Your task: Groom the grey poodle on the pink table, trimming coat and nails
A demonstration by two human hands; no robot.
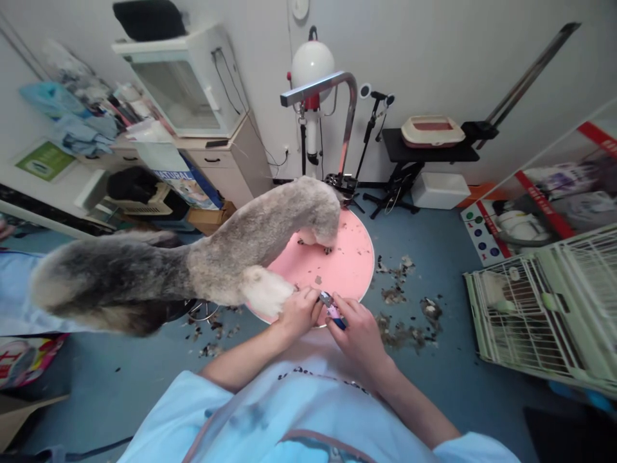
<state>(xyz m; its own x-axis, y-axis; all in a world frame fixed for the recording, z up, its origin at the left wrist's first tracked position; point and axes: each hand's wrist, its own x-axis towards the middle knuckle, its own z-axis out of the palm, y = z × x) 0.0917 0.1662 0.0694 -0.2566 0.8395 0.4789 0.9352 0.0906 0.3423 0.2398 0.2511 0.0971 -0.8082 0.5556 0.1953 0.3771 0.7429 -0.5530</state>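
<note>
Your right hand (355,320) holds a blue-handled clipper (330,305), metal tip beside your left hand (299,314), which clasps the fluffy white leg (270,290) of a dog (231,254). Left of and beyond that grip, the dog's close-shorn coat runs mottled gray, its far feet (328,251) on a round pink table (354,254).

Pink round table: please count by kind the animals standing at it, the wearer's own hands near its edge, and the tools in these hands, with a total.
Animals: 1 (dog)
Hands: 2 (left hand, right hand)
Tools: 1 (blue-handled clipper)
Total: 4
</note>
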